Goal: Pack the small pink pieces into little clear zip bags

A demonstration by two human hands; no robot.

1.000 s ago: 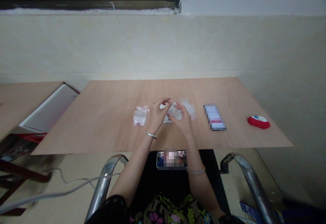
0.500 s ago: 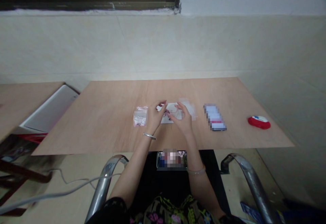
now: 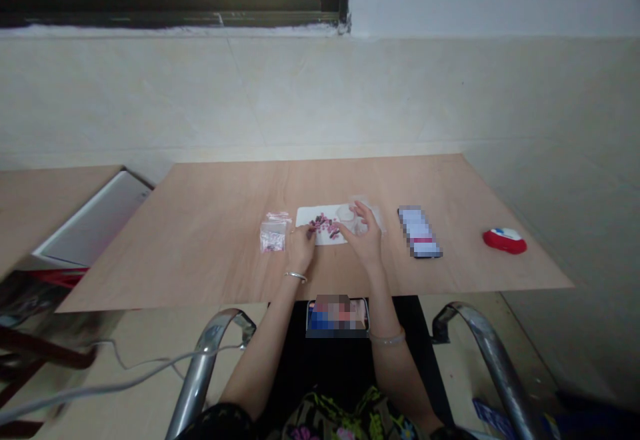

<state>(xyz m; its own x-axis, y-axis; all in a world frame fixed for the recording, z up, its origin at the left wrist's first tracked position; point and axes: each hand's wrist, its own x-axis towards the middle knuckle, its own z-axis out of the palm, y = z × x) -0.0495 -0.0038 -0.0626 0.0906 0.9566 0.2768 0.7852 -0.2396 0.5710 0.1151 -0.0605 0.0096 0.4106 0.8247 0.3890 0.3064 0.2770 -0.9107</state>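
Where two hands (image 3: 301,248) (image 3: 367,240) flank beads (image 3: 324,224), one white tray (image 3: 305,214) lies

Place: indoor room; home or small workroom, which cannot be told | Structure: pale wall (image 3: 150,93) seen below dark-framed window (image 3: 165,0); pale floor (image 3: 145,403) | Furnishing: plain wooden table (image 3: 215,267) set at wall; tubular metal armrests (image 3: 493,352) noted | Handwork: small pink pieces (image 3: 325,225) spread out; phone (image 3: 420,233) laid nearby

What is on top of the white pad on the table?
Small pink and dark pieces lie on the white pad, with a pale rounded item near its far right. The left hand and right hand cover parts; what lies there is hidden.
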